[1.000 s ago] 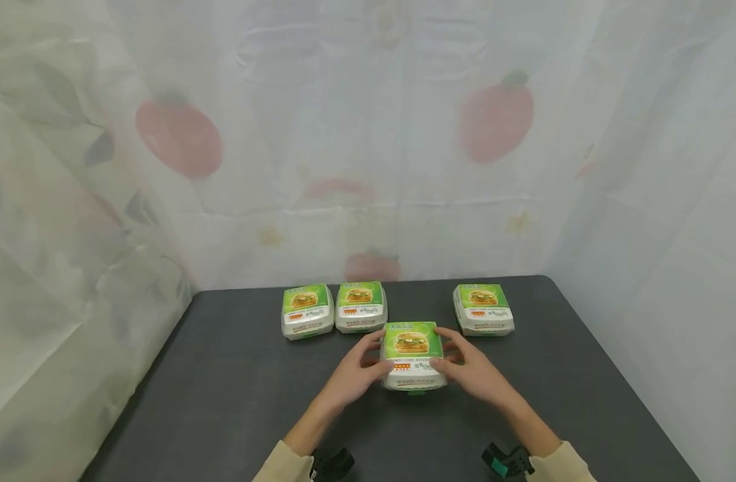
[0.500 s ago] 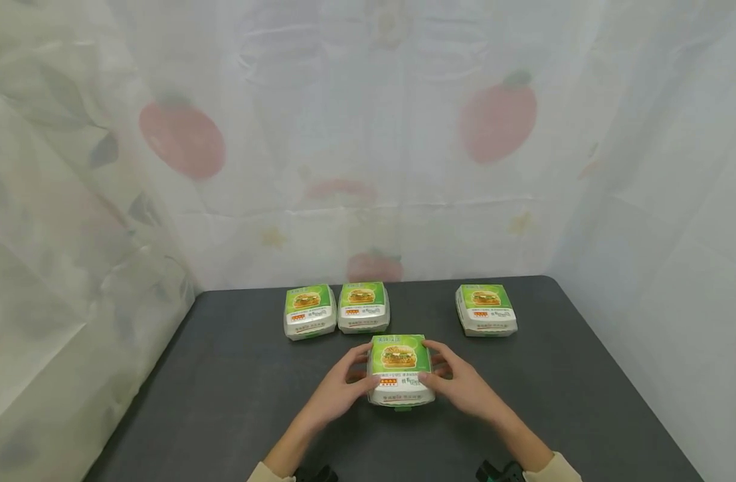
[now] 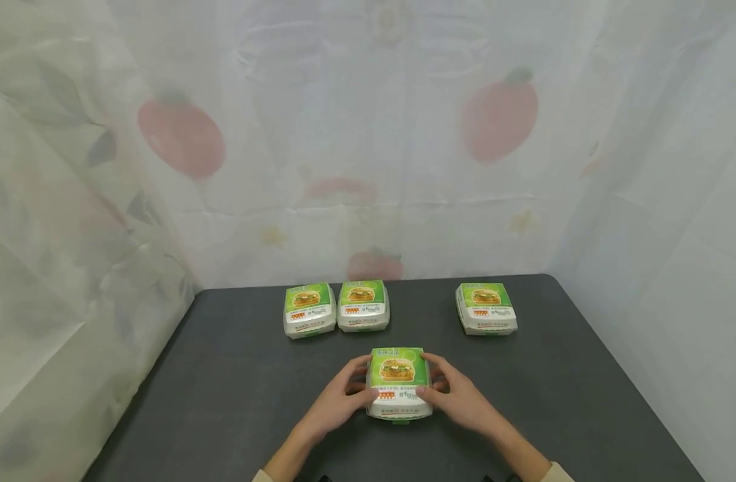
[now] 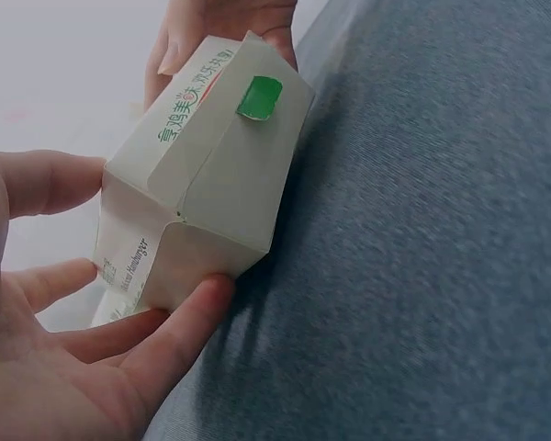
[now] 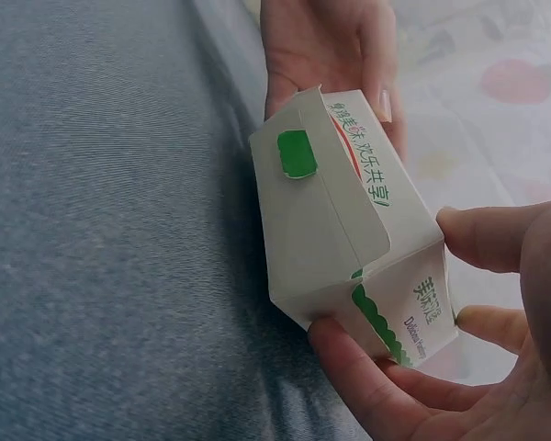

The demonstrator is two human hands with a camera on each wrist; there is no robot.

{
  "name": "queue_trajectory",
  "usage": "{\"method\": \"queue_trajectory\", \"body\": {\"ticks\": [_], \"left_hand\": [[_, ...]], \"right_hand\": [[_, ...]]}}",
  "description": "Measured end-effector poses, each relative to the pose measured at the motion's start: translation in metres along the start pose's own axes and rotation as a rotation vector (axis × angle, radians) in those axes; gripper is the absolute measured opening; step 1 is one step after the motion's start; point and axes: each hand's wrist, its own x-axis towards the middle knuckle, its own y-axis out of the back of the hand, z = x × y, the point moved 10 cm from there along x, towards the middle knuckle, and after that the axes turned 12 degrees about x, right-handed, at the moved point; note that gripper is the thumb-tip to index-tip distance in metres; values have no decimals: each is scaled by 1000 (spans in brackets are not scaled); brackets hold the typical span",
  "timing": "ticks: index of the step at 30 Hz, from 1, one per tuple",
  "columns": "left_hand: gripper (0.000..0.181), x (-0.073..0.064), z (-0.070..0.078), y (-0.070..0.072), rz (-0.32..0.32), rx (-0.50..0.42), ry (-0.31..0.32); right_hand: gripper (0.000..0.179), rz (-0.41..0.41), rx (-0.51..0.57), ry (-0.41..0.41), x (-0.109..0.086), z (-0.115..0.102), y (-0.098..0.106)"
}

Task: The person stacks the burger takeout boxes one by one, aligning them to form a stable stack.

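A green and white burger box (image 3: 398, 383), closed, with a burger picture on its lid, is between my two hands near the front middle of the table. My left hand (image 3: 339, 396) grips its left side, thumb at the lid's front corner and fingers along the side wall. On the opposite side my right hand (image 3: 458, 395) holds it the same way. A green tab (image 4: 260, 97) shows on the box's front in the left wrist view. In the right wrist view the box's front wall (image 5: 317, 220) sits close over the grey surface.
Two matching burger boxes, a left one (image 3: 310, 310) and a middle one (image 3: 363, 306), stand side by side toward the back of the dark table (image 3: 235, 388). Another box (image 3: 486, 308) stands at the back right. A fruit-print curtain (image 3: 368, 134) hangs behind and along both sides.
Both hands have drawn the burger box toward the front of the table and slightly left, keeping hold of it. The other boxes have stayed in place.
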Motion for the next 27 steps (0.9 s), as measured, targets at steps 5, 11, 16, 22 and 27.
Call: {"method": "queue_trajectory", "body": {"ticks": [5,11,16,22,27], "left_hand": [[68,-1,-4,-3,-20,21,-11],[69,1,-1,-5,-23,80,-48],[70,2,3,-6,-8,134,-64],[72,4,5,-6,17,195,-71],[75,2,1,-8,11,194,-31]], "right_hand": [[71,-23,32,-2,-2,0,-3],[71,-15,19,-15,-4,1,0],[68,-8,-36,-8,-5,-5,10],[65,63,-168,13,-5,-17,36],[67,120,-253,37,-5,-28,58]]}}
